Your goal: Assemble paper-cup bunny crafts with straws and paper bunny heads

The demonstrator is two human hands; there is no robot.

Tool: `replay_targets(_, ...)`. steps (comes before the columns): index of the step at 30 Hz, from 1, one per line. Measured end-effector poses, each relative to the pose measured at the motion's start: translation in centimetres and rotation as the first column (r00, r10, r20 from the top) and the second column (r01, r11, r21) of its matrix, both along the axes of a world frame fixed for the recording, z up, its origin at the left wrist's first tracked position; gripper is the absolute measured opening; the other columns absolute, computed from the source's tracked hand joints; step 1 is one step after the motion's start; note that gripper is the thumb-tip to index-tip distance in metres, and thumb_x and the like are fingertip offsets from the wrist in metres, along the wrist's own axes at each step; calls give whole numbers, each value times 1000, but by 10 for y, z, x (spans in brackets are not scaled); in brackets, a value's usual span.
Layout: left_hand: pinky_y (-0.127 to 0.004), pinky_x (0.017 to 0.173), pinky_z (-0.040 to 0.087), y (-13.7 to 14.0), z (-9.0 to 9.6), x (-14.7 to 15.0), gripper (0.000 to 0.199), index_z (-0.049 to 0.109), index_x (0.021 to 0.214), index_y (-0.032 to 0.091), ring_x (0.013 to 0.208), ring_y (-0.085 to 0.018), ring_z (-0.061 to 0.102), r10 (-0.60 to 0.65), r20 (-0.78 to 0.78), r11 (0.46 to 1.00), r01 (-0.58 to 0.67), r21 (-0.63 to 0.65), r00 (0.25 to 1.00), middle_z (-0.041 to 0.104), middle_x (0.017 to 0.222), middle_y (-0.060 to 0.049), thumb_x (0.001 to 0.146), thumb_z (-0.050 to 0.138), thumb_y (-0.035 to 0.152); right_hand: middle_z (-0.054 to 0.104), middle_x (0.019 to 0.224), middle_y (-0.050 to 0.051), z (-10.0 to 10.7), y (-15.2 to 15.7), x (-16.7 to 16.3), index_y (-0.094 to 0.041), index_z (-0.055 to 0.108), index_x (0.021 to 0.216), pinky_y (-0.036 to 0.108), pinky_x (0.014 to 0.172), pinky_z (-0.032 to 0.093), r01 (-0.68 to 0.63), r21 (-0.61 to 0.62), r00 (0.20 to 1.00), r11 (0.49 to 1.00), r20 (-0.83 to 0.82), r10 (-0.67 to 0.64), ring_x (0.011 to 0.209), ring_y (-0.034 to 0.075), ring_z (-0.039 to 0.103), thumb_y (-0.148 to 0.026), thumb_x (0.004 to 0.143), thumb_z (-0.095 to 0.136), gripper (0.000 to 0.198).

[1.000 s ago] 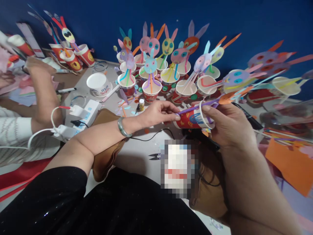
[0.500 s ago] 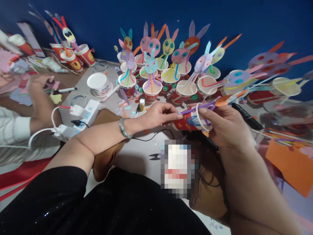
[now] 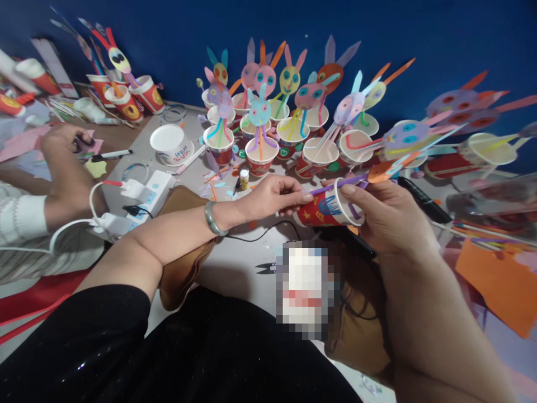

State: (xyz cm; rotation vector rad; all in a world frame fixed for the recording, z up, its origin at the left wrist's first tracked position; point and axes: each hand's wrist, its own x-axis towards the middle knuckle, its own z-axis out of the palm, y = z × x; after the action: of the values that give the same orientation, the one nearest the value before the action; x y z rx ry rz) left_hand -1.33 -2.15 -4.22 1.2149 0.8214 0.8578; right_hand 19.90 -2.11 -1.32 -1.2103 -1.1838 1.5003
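Note:
A red printed paper cup (image 3: 318, 211) lies tilted on its side between my hands, its white rim to the right. My right hand (image 3: 392, 218) is closed at the cup's rim, the thumb over the edge; some of its fingers are hidden. A purple straw (image 3: 350, 181) runs along the cup's upper side, and thumb and fingertips of my left hand (image 3: 289, 195) pinch its left end. Beyond my right fingers, an orange paper piece (image 3: 380, 172) with light blue strips joins the straw. Another purple bit (image 3: 354, 210) shows inside the cup's mouth.
Several cups with paper rabbit-like faces (image 3: 259, 112) stand along the blue wall. A glue bottle (image 3: 244, 179), black snips (image 3: 265, 268), a power strip (image 3: 156, 193) and orange paper (image 3: 495, 285) lie around. At left, a co-worker's hand (image 3: 69, 143) holds dark-handled scissors.
My hands keep their grips; the cup has shifted slightly down and its purple straw has moved a little to the left. The co-worker's hand has moved over the pink paper.

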Motion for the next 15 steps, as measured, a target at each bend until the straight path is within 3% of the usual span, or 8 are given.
replay_targets(7,-17,47,43,2,1,-1,50,66,77,14,51,-4,57,4,-9,995,-5,-102,1000,61,59,4,79,85,60,81,83,2,3,2,-3,-25,77,80,33,65,62,5,-3,999,1000,-34,-5,66,18,72,-47,64,97,34)
replay_targets(12,-16,46,42,3,3,1,48,63,76,14,52,-3,59,28,13,989,-26,-149,1000,63,65,3,89,76,58,80,82,3,1,4,-2,-24,76,77,30,53,56,25,-1,1000,1000,-9,-25,59,16,68,-48,63,97,34)
replay_targets(15,-16,46,42,2,7,1,41,62,78,14,52,-3,59,70,21,986,-66,-154,997,64,70,3,96,71,50,81,85,3,0,5,-2,-25,75,80,32,60,59,43,20,999,999,-5,-43,66,18,71,-45,67,94,30)
